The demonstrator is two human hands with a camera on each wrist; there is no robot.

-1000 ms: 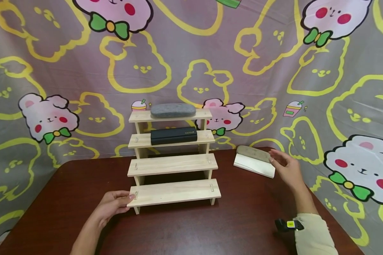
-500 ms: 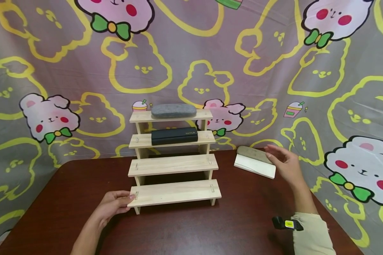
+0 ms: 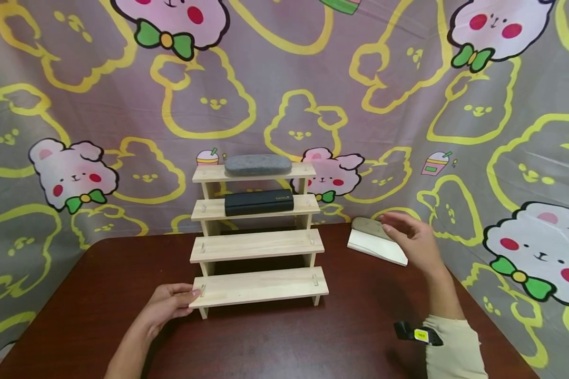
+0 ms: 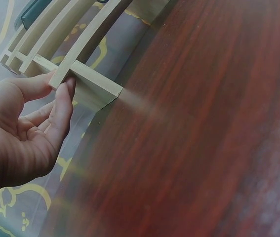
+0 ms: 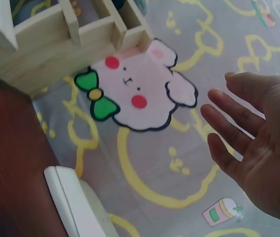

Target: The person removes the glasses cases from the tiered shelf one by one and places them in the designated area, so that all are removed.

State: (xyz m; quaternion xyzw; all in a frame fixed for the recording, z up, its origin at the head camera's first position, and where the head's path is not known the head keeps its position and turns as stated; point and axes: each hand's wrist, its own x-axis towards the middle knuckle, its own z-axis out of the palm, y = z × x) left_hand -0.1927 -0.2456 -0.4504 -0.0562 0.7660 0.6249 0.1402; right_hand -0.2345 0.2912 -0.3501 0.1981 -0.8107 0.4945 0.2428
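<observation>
A four-step wooden display rack (image 3: 261,287) stands on the table. Its lowest step has its left end pinched between the thumb and fingers of my left hand (image 3: 168,302); the left wrist view shows the same hand (image 4: 36,118) at the board's corner. On the top step lies a grey felt-like glasses case (image 3: 258,164), and one step down a black oblong case (image 3: 258,202). My right hand (image 3: 414,242) holds nothing, its fingers loosely bent, above an olive case (image 3: 370,226) that it partly hides. A white flat case (image 3: 376,247) lies against the olive one.
The dark red-brown table (image 3: 275,342) extends in front of the rack and to both sides. A patterned cloth (image 3: 384,131) hangs close behind the rack and along the sides. A black strap with a yellow tag (image 3: 419,335) sits at my right sleeve.
My right hand has moved left over the olive case, covering more of its right end. My left hand, the rack and the cases have stayed in place.
</observation>
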